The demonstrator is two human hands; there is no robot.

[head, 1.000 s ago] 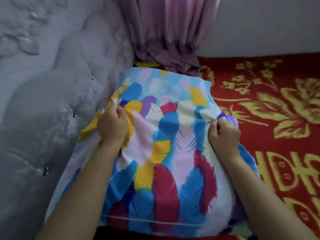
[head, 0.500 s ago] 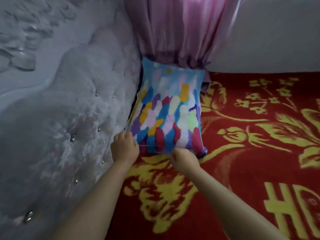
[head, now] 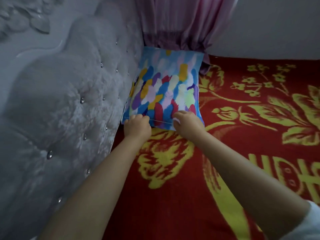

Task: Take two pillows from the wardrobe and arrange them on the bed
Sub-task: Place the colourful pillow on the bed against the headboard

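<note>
A pillow (head: 166, 87) with a blue cover of many-coloured feather shapes lies flat on the bed, pushed into the far corner against the headboard and under the curtain. My left hand (head: 137, 126) grips its near left edge along the seam. My right hand (head: 187, 122) pinches the near right edge of the same pillow. Both arms stretch forward over the red bed cover (head: 225, 153). Only one pillow is in view.
A grey tufted headboard (head: 65, 110) with crystal buttons runs along the left side. A pink curtain (head: 181, 28) hangs down at the bed's far end, touching the pillow's top edge. A pale wall (head: 277, 32) stands behind the bed on the right.
One second ago the pillow was close under me, with both hands gripping its middle. It has since gone to the far corner, and both hands now hold its near edge.
</note>
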